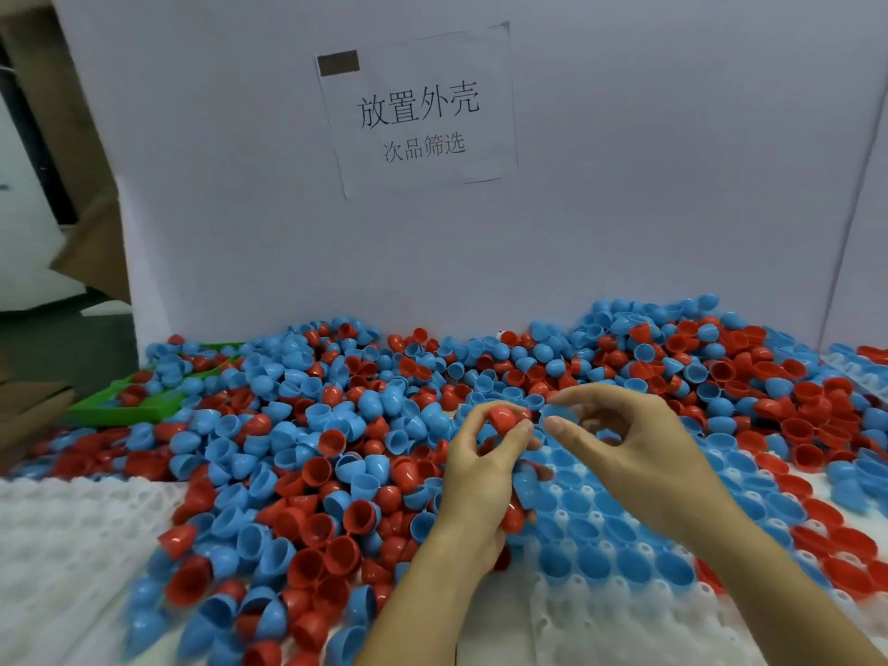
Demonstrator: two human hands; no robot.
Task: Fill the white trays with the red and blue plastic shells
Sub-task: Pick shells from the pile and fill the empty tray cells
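Note:
A big heap of red and blue plastic shells [307, 425] covers the table. My left hand [485, 478] pinches a red shell [502, 418] at its fingertips and holds several more red and blue shells in its palm. My right hand [629, 435] pinches a blue shell [560, 415] just right of the red one, above a white tray [596, 612]. That tray's wells hold rows of blue shells [639, 564] and, further right, red shells [836, 540]. Another white tray [62, 545] lies at the left with bare wells.
A white board wall [240, 233] with a paper sign [418, 113] closes off the back. A green tray [129, 406], partly buried in shells, sits at the far left. Cardboard boxes [91, 252] stand beyond the wall on the left.

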